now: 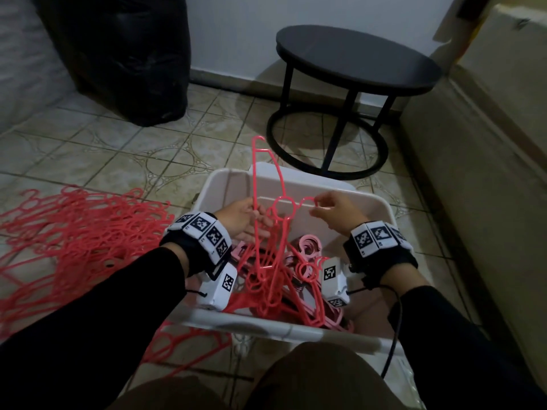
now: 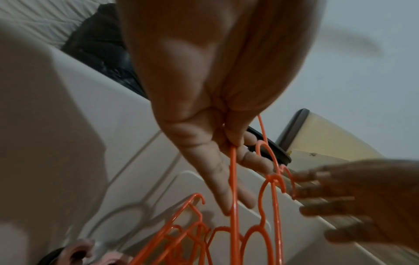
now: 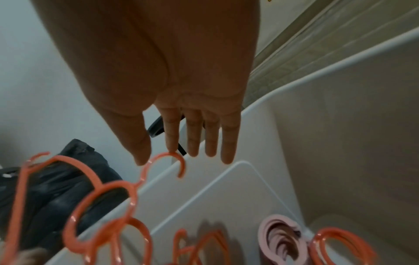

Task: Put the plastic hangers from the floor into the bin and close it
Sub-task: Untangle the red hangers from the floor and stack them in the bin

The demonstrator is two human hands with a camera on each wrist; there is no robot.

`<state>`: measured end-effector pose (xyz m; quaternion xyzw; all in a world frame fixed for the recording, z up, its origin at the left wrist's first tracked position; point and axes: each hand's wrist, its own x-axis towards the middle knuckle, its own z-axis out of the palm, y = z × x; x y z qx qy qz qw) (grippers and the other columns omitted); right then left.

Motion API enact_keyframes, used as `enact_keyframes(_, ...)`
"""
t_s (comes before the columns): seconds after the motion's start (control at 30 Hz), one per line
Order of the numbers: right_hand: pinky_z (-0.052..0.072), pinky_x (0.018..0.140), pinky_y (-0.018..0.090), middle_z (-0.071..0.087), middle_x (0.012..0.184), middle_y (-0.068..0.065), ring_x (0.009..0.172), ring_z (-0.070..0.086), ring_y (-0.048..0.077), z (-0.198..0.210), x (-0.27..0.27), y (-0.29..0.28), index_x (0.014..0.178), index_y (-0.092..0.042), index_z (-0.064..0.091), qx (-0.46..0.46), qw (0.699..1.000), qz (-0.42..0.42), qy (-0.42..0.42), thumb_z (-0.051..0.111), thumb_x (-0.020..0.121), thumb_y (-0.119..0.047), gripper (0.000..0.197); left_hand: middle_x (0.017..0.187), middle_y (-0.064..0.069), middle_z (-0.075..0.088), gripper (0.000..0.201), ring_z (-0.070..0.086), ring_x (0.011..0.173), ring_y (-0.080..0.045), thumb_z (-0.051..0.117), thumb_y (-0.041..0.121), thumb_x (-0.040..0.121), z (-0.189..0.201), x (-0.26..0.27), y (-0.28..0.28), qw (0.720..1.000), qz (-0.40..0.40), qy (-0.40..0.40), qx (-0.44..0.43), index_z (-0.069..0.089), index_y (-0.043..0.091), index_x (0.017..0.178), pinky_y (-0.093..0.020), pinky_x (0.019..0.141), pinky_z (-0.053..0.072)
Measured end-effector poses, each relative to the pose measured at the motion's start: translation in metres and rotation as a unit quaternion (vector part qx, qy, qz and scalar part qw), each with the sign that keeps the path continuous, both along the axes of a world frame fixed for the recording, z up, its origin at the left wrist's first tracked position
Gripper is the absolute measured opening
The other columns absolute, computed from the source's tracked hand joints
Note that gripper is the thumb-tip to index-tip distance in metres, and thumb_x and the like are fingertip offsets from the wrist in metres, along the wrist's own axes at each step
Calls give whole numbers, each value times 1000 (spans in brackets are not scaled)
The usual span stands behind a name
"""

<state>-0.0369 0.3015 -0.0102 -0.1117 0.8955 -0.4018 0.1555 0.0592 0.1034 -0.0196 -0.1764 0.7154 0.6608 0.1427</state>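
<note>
Two hands at centre frame, the left hand (image 1: 241, 220) and the right hand (image 1: 337, 214), with one raised coral hanger (image 1: 254, 173) held between them. One white bin (image 1: 266, 324) at lower centre. Inside it are a tangle of coral hangers (image 1: 266, 291) and a stack of pale pink hangers (image 1: 309, 244), both too entwined to count. One floor heap of coral hangers (image 1: 74, 232) at left, too many to count. One round black table (image 1: 355, 57) at upper right. One black bag (image 1: 127, 54) at upper left.
</note>
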Motion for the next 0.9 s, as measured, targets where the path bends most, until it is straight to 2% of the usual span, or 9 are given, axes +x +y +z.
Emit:
enact_keyframes(0.07,50,72,36,61,103,5,90,58,20,-6,4,-2,109,-16,52,-2,999,-11,-41,62,89,-18,22,87,-6,64,24,65,77,-22,29,6,104,2,2,-3,1000,17,0,22,45,15,87,-40,77,51)
enact_keyframes(0.13,51,60,34,63,90,10,72,61,22,-5,10,-5,97,-14,50,-76,993,-26,-86,53,95,-12,4,89,-6,66,22,67,75,-21,32,7,104,2,4,-6,999,19,0,41,46,15,89,-42,79,52)
enact_keyframes(0.23,50,48,28,62,74,13,55,60,20,3,19,-10,82,-10,50,-165,984,-32,-66,47,97,-9,15,94,-8,66,18,66,83,-26,34,7,103,1,6,-9,998,32,-11,48,50,13,96,-45,82,51)
enact_keyframes(0.33,51,45,27,63,68,13,48,58,19,9,20,-13,75,-8,51,-170,985,-1,-17,50,96,-7,20,98,-14,63,13,63,92,-33,40,8,101,0,5,-9,995,90,-25,38,50,7,109,-46,80,52)
enact_keyframes(0.47,52,44,25,64,65,14,42,59,14,17,22,-21,71,-7,51,-173,985,16,-2,53,94,-4,24,97,-8,67,22,65,102,-33,55,41,82,-6,-3,-13,987,146,6,-70,58,20,87,-52,90,52)
enact_keyframes(0.53,52,45,24,65,66,13,43,60,13,20,25,-27,71,-7,53,-165,986,32,2,54,94,-6,23,96,-8,67,25,64,102,-31,52,46,83,3,-6,-9,984,129,42,-114,57,21,78,-47,93,50)
enact_keyframes(0.67,51,47,23,68,69,14,46,62,13,31,35,-45,80,-1,59,-129,989,72,28,59,92,-11,16,83,-6,66,32,64,77,-23,42,40,99,32,-6,10,987,72,103,-103,61,21,83,-30,68,50)
enact_keyframes(0.83,53,51,32,70,74,16,54,64,24,39,51,-63,83,-1,61,-102,986,120,61,62,89,-12,12,80,-8,67,30,66,70,-22,46,40,97,52,-8,11,990,49,70,-115,64,17,88,-37,74,55)
enact_keyframes(0.9,54,52,37,69,76,17,55,63,28,37,54,-66,84,-4,60,-90,987,119,53,64,88,-12,10,70,-4,63,23,63,58,-15,48,27,96,55,-8,6,991,62,46,-107,61,16,81,-27,61,53)
